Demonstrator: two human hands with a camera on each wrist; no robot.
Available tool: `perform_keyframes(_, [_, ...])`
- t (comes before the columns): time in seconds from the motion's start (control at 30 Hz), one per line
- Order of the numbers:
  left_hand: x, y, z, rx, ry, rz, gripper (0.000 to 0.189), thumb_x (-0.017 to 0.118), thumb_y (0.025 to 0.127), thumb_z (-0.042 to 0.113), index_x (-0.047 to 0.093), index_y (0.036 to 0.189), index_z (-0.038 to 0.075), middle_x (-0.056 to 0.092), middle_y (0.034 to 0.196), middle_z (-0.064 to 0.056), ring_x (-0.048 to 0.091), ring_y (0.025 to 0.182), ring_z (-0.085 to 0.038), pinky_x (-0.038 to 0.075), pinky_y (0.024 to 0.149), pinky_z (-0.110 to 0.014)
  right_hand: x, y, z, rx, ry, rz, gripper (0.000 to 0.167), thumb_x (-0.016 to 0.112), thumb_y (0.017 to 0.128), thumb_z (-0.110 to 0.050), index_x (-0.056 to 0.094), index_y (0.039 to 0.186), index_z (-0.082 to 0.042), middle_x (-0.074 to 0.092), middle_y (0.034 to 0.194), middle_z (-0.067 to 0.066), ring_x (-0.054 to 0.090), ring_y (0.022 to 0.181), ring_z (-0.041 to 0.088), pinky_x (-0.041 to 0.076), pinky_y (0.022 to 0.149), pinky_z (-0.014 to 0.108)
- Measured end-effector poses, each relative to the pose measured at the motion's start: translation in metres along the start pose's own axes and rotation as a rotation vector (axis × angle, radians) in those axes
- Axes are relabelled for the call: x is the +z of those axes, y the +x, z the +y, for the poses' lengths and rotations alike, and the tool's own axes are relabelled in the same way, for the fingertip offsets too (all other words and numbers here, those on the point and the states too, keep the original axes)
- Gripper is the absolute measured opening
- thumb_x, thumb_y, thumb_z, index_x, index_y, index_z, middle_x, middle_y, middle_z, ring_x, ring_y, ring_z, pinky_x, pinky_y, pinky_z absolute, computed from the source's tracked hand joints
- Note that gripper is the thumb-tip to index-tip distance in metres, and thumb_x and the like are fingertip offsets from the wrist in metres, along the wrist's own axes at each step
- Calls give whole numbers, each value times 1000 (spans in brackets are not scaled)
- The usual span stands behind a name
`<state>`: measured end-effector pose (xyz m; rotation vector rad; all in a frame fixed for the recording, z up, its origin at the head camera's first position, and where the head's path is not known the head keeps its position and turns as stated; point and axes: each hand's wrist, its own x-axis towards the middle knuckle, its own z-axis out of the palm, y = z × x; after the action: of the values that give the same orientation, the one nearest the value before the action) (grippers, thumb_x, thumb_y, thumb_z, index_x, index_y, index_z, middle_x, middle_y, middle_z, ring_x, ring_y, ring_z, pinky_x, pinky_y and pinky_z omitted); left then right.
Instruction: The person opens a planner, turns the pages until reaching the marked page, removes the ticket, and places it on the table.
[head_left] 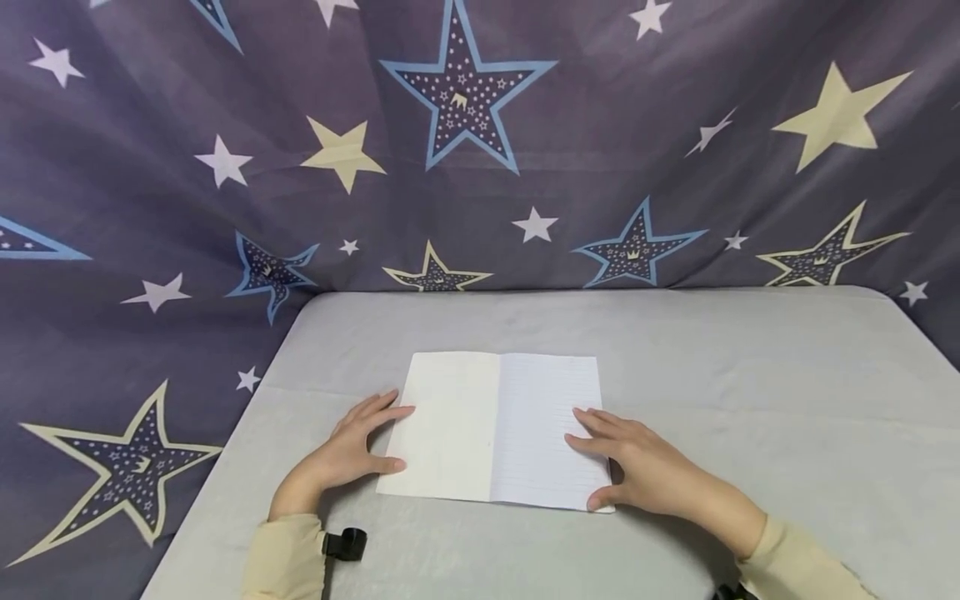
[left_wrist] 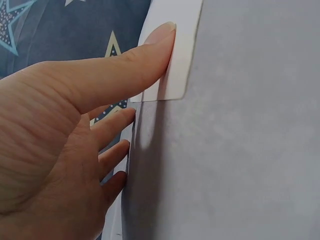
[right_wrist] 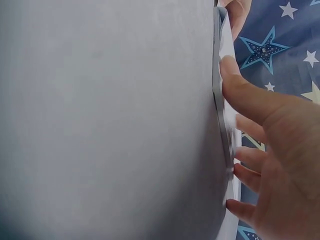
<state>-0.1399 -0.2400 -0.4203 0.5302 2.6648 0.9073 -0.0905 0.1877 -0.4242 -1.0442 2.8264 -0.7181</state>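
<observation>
No words, numbers, labels or brands can be read in any view. The notebook (head_left: 491, 425) shows faint ruled lines on its right page (head_left: 543, 417), but no legible writing. The only signs are shapes printed on the dark cloth (head_left: 600, 108): plain stars (head_left: 344, 155), and dotted stars (head_left: 474, 86), several with a small crown (head_left: 459, 101) at the centre

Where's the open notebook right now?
In the head view, the notebook lies just below the picture's centre on the grey tabletop, between the left hand and the right hand.
</observation>
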Motion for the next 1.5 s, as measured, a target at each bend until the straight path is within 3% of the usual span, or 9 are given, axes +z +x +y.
perform_keyframes(0.33, [6,-5,-1,-37,-10,-18,78,85,76,34,53,144,14,26,160,-17,11,146,-47,10,107,-76,10,-1,-10,27,-109,43,60,76,82,-46,67,131,-11,50,146,15,48,133,35,44,100,56])
perform_keyframes(0.5, [7,-7,0,-32,-3,-16,79,85,76,35,53,144,14,26,160,-17,12,146,-47,11,108,-75,10,1,-16,47,-174,78,61,78,81,-43,66,130,-9,55,142,14,53,129,33,46,97,54])
perform_keyframes(0.77, [5,-4,-3,-18,-3,-11,79,84,77,36,52,144,14,26,160,-17,12,145,-48,11,107,-77,4,13,-19,107,-203,201,74,84,73,-46,63,129,-3,57,137,21,51,128,40,44,101,57])
perform_keyframes(1.03, [7,-2,-4,-26,0,-21,77,83,78,37,52,144,13,27,159,-17,12,146,-46,12,107,-76,-2,25,-32,192,-105,310,105,83,73,-52,36,149,5,43,149,24,44,134,40,39,106,57])
perform_keyframes(1.17, [5,-2,-3,-25,2,-18,77,83,78,37,52,144,13,28,159,-18,12,146,-47,12,107,-76,-3,34,-46,168,-78,339,98,79,77,-54,40,148,2,52,143,20,52,128,37,42,104,54])
perform_keyframes(1.37, [0,-2,0,1,2,-4,77,84,78,34,52,144,10,28,158,-19,13,145,-48,12,107,-76,5,50,-73,25,-89,409,72,70,85,-55,57,138,-8,63,133,6,59,121,26,47,101,46])
perform_keyframes(1.5, [-2,-3,-1,15,2,7,75,84,78,33,53,143,9,30,158,-19,15,145,-47,13,108,-74,15,62,-89,-20,-80,369,66,68,88,-53,59,137,-9,61,136,5,59,120,24,48,99,43])
